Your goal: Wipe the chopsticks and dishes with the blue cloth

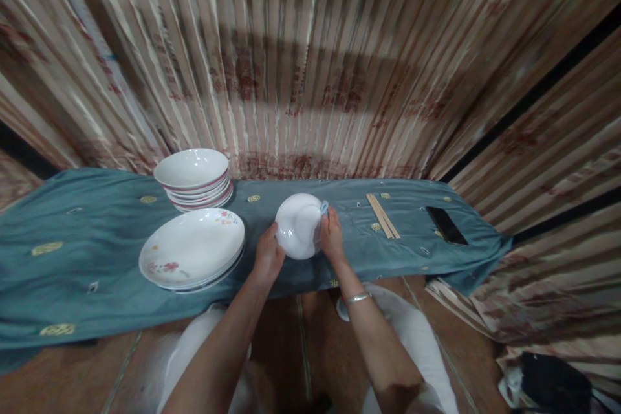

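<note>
Two hands on one white bowl (299, 225), held just over the teal cloth (97, 259).

Left hand (268, 252) grips the bowl's left rim, fingers curled round it; right hand (331, 233) clamps the right side w/ a bit of blue cloth (324, 207) pinched against the rim, silver bangle (358, 297) on that wrist. Bowl's tilted, underside facing the cam. Left of it: stack of flowered plates (191, 249), w/ stacked bowls (193, 178) behind. Right: chopsticks (383, 215), then a black phone (446, 225), all on the cloth. Striped curtain (310, 65) behind.
</note>
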A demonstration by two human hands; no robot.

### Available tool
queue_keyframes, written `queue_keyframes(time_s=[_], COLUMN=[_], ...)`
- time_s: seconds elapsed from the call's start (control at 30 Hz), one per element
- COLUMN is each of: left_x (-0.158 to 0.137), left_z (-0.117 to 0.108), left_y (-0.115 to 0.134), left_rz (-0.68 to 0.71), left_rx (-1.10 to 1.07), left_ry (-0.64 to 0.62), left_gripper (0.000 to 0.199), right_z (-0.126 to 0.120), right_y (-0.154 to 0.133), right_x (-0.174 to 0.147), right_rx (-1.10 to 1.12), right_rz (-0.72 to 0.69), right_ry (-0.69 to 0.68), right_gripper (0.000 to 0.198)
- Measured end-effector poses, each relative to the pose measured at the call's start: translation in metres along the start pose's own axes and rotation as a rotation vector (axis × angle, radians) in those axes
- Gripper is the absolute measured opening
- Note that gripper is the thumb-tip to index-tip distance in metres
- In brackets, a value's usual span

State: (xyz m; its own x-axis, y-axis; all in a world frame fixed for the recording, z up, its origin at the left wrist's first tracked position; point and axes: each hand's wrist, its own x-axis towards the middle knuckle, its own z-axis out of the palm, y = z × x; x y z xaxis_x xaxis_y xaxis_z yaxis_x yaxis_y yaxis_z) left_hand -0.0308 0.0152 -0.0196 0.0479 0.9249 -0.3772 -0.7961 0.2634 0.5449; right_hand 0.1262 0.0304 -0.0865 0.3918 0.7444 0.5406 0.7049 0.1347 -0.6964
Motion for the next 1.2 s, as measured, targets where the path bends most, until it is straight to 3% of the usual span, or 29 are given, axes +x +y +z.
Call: queue_keyframes(time_s=[0.3, 0.6, 1.2], left_x=[-0.004, -0.003, 0.002], left_z=[0.008, 0.008, -0.002], left_y=[0.002, 0.002, 0.000], left_rz=[-0.026, -0.067, -0.135], left_rx=[-0.018, -0.041, -0.041], left_ry=[0.103, 0.135, 0.085], left_gripper=[0.024, 0.024, 0.031], right_z=[0.004, -0.006, -0.010], right_y=[0.005, -0.023, -0.076], right_x=[-0.043, -0.075, -0.131], right_rx=[-0.012, -0.058, -0.131], right_rz=[0.113, 0.150, -0.002], right_ry=[0.024, -0.051, -0.099], right_gripper=[0.060, 0.063, 0.056])
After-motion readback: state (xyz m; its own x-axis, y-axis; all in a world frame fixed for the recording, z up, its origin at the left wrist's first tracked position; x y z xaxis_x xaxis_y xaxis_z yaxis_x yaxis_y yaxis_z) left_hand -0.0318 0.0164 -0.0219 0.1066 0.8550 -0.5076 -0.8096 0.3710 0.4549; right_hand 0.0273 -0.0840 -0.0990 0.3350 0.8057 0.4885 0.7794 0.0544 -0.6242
